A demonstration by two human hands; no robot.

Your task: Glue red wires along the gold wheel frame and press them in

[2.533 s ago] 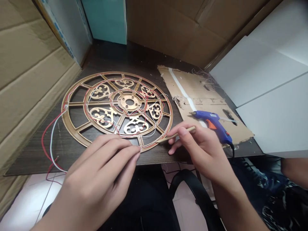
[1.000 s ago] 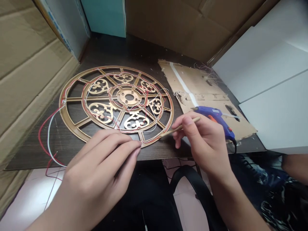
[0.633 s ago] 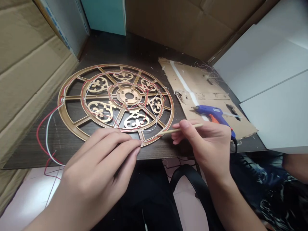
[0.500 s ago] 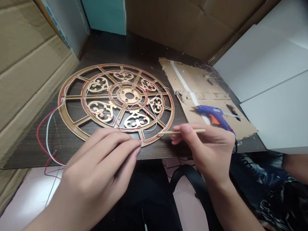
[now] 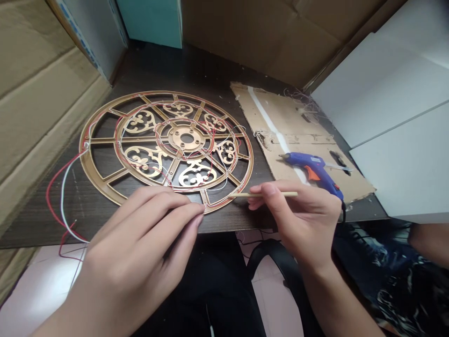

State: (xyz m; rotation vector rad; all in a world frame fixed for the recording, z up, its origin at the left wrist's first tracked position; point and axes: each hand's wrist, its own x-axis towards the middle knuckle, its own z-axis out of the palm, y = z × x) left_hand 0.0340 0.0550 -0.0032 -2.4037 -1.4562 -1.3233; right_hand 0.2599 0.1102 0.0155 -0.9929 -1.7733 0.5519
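A gold, wheel-shaped metal frame (image 5: 102, 176) with scrollwork panels and spokes lies on the dark tabletop. Red and white wires (image 5: 226, 175) run along its channels, and a loop hangs off its left side. At the near rim, my left hand (image 5: 140, 238) has its thumb and fingers closed around the edge, close to the wires; the exact pinch is partly hidden. A thin wooden stick (image 5: 287, 194) is pinched between thumb and fingers of my right hand (image 5: 301, 215). Its tip touches the near right rim, where the wires lie.
Right of the frame, a blue glue gun (image 5: 314, 164) with an orange trigger rests on a cardboard sheet (image 5: 298, 131). Tangled thin wires (image 5: 305, 107) lie at the back right. White panels (image 5: 396, 93) stand on the right, and part of another person (image 5: 393, 262) shows at lower right.
The gold frame and its hanging wires appear slightly further left, along with my left hand. The stick's tip has moved a little to the right along the rim.
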